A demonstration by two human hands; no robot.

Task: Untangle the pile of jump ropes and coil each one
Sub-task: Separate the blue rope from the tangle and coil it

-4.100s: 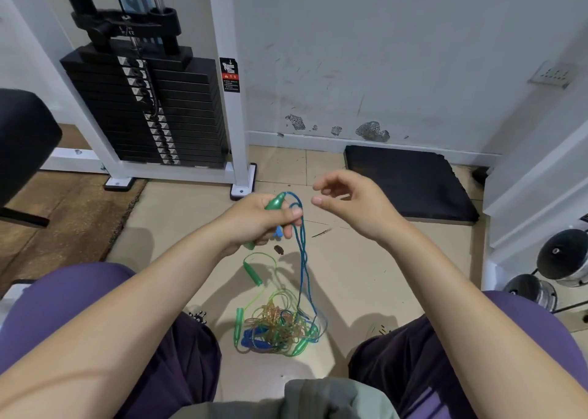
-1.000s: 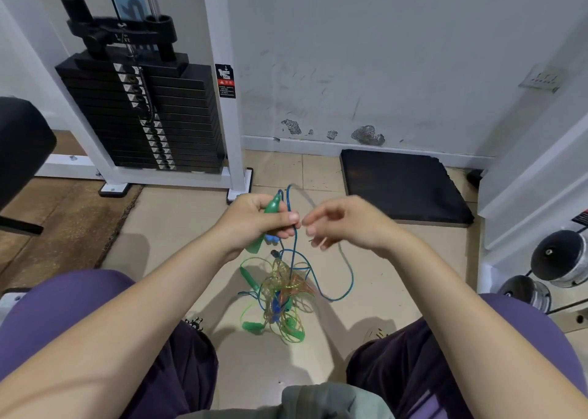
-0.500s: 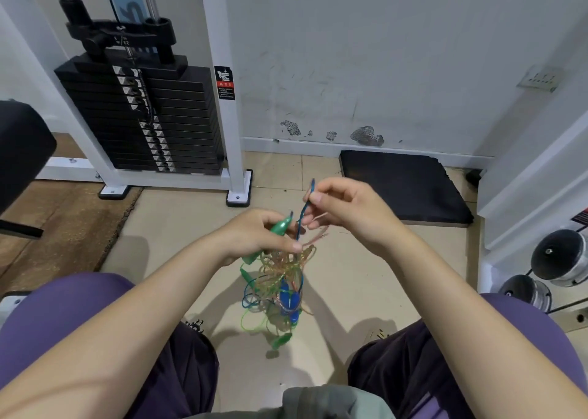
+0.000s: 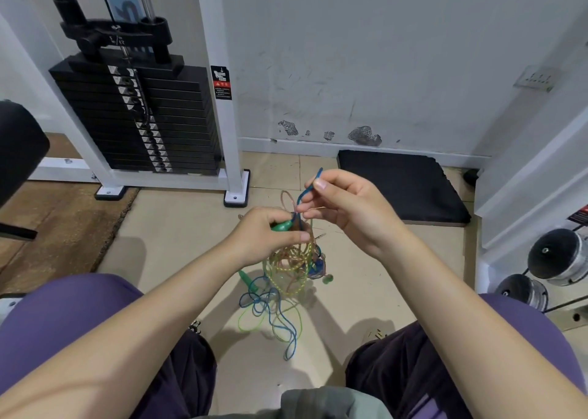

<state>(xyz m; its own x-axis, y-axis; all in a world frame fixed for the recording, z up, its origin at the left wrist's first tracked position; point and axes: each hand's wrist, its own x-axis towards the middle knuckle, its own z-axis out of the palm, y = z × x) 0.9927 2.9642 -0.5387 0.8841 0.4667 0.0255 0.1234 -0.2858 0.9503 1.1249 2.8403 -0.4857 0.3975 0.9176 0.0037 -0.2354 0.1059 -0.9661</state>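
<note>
Left hand: we curl it round a green handle and pinch the top of the tangle beneath it, so the whole bundle hangs from this one grip, above the floor.

Right hand: we pinch a blue cord between thumb and fingers, its bend standing up past the fingertips; we judge this is to draw one rope up out of the knot while the other hand anchors the rest.

Tangle: it hangs between our knees, just under both hands, with yellow-green, clear amber and blue strands wound through each other.

Lower loops: blue loops and a thin green loop sag at the bottom, low by the floor; we cannot tell whether they touch it.

Ropes, counted: we make out at least three by colour (green, blue, amber); a fourth may hide in the knot.

Handles, counted: two green ones clearly, the gripped one and a second handle dangling at the left of the bundle, plus a blue piece and a small green end at the right, too snarled to count surely.

Progress: by our reading nothing is coiled yet; we are at the first separation.

Surroundings: one weight stack far left, one black mat by the wall, two round weights at the right edge.
</note>
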